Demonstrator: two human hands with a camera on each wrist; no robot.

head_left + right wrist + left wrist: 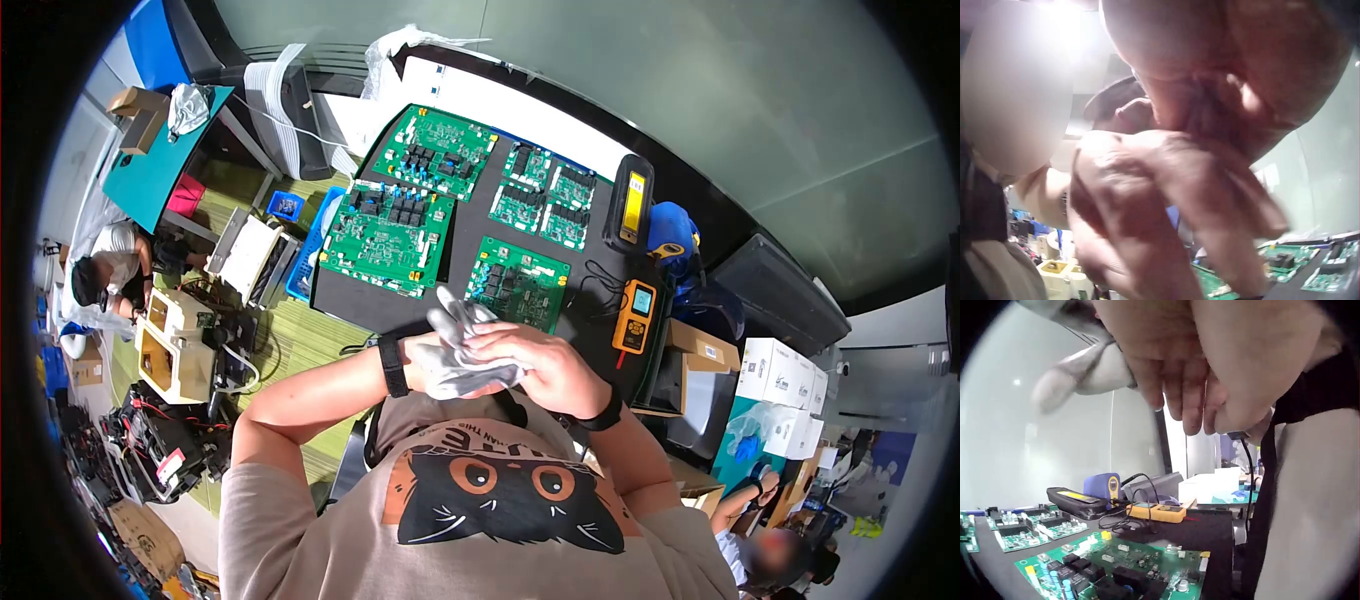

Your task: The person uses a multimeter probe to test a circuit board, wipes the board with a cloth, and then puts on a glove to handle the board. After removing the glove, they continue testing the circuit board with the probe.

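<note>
Evidently, the head view shows the right hand [548, 368] gripping a pale grey cloth glove [452, 374] between fingers and thumb, before the chest; the left hand [422, 362] is against it, its fingers hidden, so their state cannot be told. Held there, the cloth probably keeps clear of the circuit boards [380, 240], laid flat, components up, on the bench [471, 215], seemingly for easy access. In the left wrist view, bare fingers hang close together near a blurred glove fingertip. The right wrist view shows bare, bent fingers; the glove cannot be made out.
</note>
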